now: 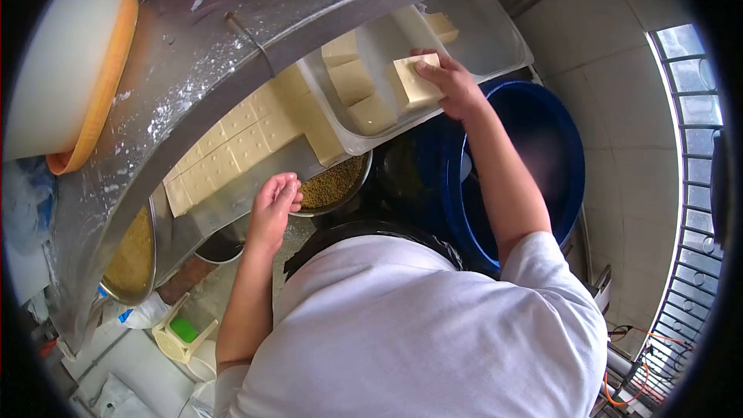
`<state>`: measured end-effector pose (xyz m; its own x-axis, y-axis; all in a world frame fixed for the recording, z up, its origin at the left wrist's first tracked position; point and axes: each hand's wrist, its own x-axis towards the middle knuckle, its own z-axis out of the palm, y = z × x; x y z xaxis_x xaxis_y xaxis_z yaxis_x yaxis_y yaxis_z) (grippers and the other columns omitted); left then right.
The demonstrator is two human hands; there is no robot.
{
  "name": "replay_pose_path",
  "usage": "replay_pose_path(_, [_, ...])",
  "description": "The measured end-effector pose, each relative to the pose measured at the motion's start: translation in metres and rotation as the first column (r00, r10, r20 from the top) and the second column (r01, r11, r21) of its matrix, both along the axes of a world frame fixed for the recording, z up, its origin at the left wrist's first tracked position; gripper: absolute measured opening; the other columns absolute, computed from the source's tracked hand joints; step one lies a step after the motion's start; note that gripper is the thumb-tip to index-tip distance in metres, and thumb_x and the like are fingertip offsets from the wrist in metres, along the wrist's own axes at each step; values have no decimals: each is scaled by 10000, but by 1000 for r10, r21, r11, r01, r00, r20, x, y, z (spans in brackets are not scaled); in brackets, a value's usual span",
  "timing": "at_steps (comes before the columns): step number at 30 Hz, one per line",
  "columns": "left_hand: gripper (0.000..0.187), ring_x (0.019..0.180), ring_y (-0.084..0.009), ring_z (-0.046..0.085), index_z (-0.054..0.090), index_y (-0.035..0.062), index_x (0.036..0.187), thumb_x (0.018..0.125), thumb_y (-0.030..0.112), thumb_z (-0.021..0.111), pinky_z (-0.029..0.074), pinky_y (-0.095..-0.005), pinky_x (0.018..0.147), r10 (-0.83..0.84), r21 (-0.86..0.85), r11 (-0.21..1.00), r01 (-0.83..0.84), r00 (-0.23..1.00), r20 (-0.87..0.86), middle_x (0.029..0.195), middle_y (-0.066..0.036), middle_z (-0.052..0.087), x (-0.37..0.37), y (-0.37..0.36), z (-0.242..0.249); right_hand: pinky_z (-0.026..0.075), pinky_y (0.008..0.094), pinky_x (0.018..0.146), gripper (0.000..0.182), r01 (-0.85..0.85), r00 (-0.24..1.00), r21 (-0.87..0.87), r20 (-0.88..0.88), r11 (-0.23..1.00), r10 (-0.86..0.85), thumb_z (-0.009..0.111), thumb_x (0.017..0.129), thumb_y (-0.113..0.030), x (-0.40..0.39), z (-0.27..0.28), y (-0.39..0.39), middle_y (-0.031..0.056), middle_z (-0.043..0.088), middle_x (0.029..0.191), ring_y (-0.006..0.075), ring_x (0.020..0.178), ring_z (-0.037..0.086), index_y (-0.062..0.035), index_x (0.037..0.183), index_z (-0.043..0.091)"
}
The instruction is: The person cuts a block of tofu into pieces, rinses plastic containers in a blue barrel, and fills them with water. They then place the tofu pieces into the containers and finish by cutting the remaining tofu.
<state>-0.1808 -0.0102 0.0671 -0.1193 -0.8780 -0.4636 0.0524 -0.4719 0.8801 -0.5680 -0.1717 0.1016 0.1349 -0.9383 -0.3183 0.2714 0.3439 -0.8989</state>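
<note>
My right hand (pixel 449 83) grips a pale yellow block (pixel 418 82), thumb on its top, above a metal tray (pixel 352 142). Inside that tray lie several similar blocks (pixel 350 82) on the left side, and another block (pixel 441 27) sits near the back. To the left, rows of blocks with dotted tops (pixel 232 147) rest side by side on a metal surface. My left hand (pixel 277 200) hovers in front of those rows with its fingers curled together; whether anything small is between them is hidden.
A blue barrel (pixel 576 178) stands below my right forearm. Beneath the tray is a bowl of yellowish grains (pixel 333 186). A metal shelf (pixel 201 39) curves overhead, holding a white tub with an orange rim (pixel 116 70). Lower left are a yellow-filled bowl (pixel 131 259) and a cream basket (pixel 182 340).
</note>
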Motion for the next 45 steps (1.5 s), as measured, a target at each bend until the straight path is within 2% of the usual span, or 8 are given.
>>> replay_pose_path(13, [289,904,-115,631,628,20,1235,1055,244,601,527,-276,799,76,96,991,-95,980,182,1081,-45,674,12,28,-6,541,348,890,419,-2,892,-183,-444,983,-81,772,892,-206,-103,36,-62,84,696,1108,205,1017,673,-69,1269,649])
replay_pose_path(25, [291,920,-118,636,645,31,1223,1055,265,604,525,-281,800,54,105,991,-79,973,223,1055,-32,680,-7,35,1,557,356,861,499,-58,861,273,-473,960,186,747,902,-215,-161,-66,-126,146,689,1199,242,1043,680,-5,1331,606])
replay_pose_path(27, [290,916,-116,635,645,34,1222,1056,268,603,525,-282,799,77,97,990,-100,973,220,1051,-30,682,-4,36,-3,555,366,886,547,-105,264,178,-943,978,200,737,893,-237,-158,-71,-135,179,687,1233,269,1075,677,3,1362,592])
replay_pose_path(31, [321,934,-165,636,637,19,1220,1023,272,646,528,-341,825,36,31,998,-54,908,418,1049,-64,677,15,49,-40,554,374,891,563,-124,191,113,-972,986,135,733,887,-285,-156,-70,-118,205,701,1201,276,1067,687,-10,1362,607])
replay_pose_path(33, [330,964,-213,642,632,14,1221,1001,257,669,530,-383,852,3,-17,1000,7,836,549,1064,-97,674,24,50,-48,559,371,860,457,-168,-70,-299,-947,939,-314,720,917,-267,-135,-54,-98,178,728,1133,244,1029,701,-47,1312,655])
replay_pose_path(35, [375,1077,-341,603,623,7,1221,919,204,726,489,-477,953,221,-406,823,397,435,873,1164,-172,634,15,44,-46,559,371,854,408,-192,125,-405,-914,894,-387,703,937,-238,-73,-19,-59,166,734,1108,251,1005,707,-60,1302,658])
replay_pose_path(37, [423,1126,-378,567,606,10,1241,882,188,742,462,-500,987,226,-415,784,461,411,883,1208,-188,610,7,29,-45,562,380,838,285,-141,508,-435,-803,889,-312,667,966,-131,13,13,-1,138,741,1040,295,947,717,-66,1244,673])
replay_pose_path(45, [548,1110,-362,552,525,44,1322,834,171,739,447,-504,974,211,-342,618,708,270,940,1237,-154,567,-8,-9,-62,507,456,1017,452,-630,454,-262,-888,731,73,606,973,-203,186,-4,133,314,599,1308,457,1202,599,84,1318,552])
